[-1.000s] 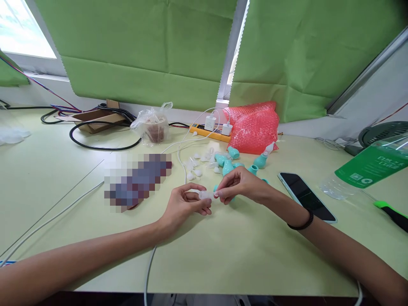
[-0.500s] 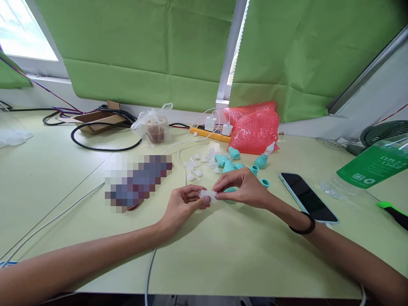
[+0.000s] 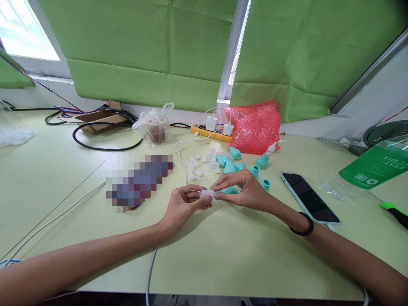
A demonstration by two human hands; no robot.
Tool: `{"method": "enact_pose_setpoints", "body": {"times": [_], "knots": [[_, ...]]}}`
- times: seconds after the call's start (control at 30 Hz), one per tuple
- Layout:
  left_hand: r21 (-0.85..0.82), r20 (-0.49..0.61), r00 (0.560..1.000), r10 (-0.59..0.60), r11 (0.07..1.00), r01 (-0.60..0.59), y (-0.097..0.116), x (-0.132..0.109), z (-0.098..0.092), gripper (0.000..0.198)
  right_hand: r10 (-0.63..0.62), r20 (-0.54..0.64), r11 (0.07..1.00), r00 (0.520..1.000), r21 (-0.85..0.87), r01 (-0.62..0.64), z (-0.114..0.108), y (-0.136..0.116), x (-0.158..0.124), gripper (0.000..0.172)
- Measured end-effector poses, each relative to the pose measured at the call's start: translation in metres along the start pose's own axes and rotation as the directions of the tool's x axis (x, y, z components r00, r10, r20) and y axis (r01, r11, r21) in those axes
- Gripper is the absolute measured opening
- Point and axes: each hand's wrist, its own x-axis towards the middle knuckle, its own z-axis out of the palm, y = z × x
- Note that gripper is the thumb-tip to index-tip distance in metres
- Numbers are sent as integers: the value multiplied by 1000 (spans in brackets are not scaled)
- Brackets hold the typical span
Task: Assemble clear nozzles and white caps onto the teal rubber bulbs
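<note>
Between the fingertips of both hands is a small translucent white plastic piece, its exact shape partly covered. My left hand pinches it from the left with thumb and fingers. From the other side, my right hand grips its right end between thumb and index finger. Just beyond the right hand lie several teal squeeze bulbs. One teal bulb with a clear tip fitted stands farther right. Small white tips and clear plastic parts are scattered behind my hands.
A phone lies right of my right hand, near a green-labelled bottle. Behind are a red bubble-wrap bag, an orange power strip and a bagged tape roll. A white cable crosses the table; a pixelated object lies left.
Both hands stay on the translucent white piece in nearly the same place. My right fingers have shifted slightly on it, and the whole view has moved a little.
</note>
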Motion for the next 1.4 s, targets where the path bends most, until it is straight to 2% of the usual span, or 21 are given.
{"method": "enact_pose_setpoints", "body": {"times": [0.37,0.8,0.9,0.97,1.03,1.1,1.2,1.3,1.4], "knots": [[-26,-26,1000,-2,1000,2,1,0,0,26,5,-69,992,998,122,3,10,9,1,12],[-29,-47,999,-7,1000,5,-2,0,0,22,13,-83,993,996,115,-3,17,12,0,7],[6,-47,999,23,1000,-23,-2,-1,0,23,137,-17,961,990,243,-129,16,11,0,10],[34,-27,997,75,997,-74,-3,-3,1,24,230,31,918,973,326,-227,13,8,1,13],[59,-6,991,136,989,-135,-3,-5,2,25,274,43,895,961,354,-271,9,4,2,17],[103,2,981,195,976,-194,-4,-7,3,24,284,66,896,957,338,-289,6,0,3,21],[173,23,964,266,948,-266,-6,-8,2,21,290,188,884,938,323,-338,4,-1,4,23],[216,32,954,297,930,-297,-7,-8,2,20,285,290,857,913,350,-379,3,2,3,24],[250,32,945,324,913,-322,-7,-8,2,19,272,323,853,906,356,-383,2,4,4,23]]}}
